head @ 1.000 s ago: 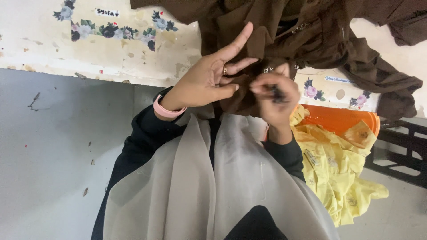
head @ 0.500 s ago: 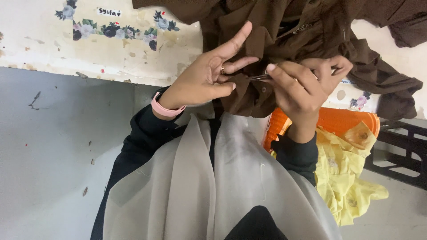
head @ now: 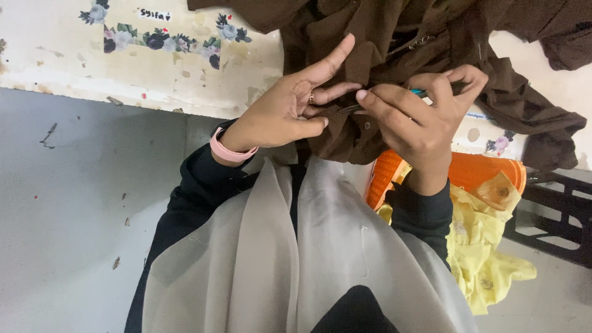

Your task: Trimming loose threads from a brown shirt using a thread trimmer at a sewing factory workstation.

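Brown garment (head: 394, 55) hangs off the bench edge, pinched by the left hand (head: 290, 108) while the right hand (head: 425, 117) grips small snips (head: 351, 108) whose tips could nick cloth or fingers.

A garment (head: 382, 37) is spread on the table (head: 123, 68). Left hand (head: 290, 108) and right hand (head: 419, 114) are set side by side upon it. A basket (head: 475, 172) is placed below right, cloth (head: 487, 246) heaped in it.
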